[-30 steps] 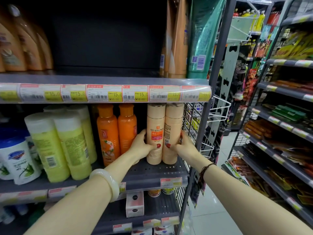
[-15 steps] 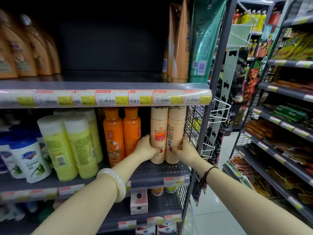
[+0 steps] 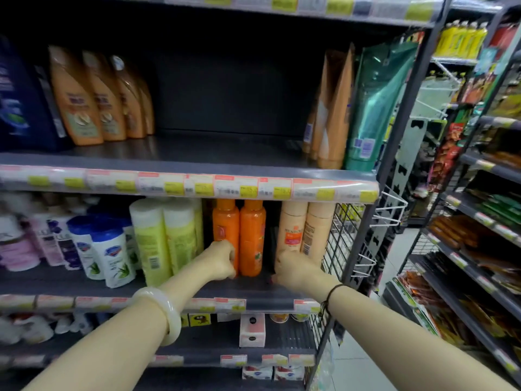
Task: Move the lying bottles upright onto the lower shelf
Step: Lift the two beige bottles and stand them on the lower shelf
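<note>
Two peach bottles stand upright at the right end of the lower shelf, just beside the wire side panel; bare shelf lies in front. Since half a second ago both hands have come off them. Left hand is curled, fingers together, against the orange bottles. Right hand hangs before the peach pair; grip unclear. Yellow bottles crowd the left.

Motion blur thru-out, dim shelf recesses, glare on price strips, wide-angle edge warp.
</note>
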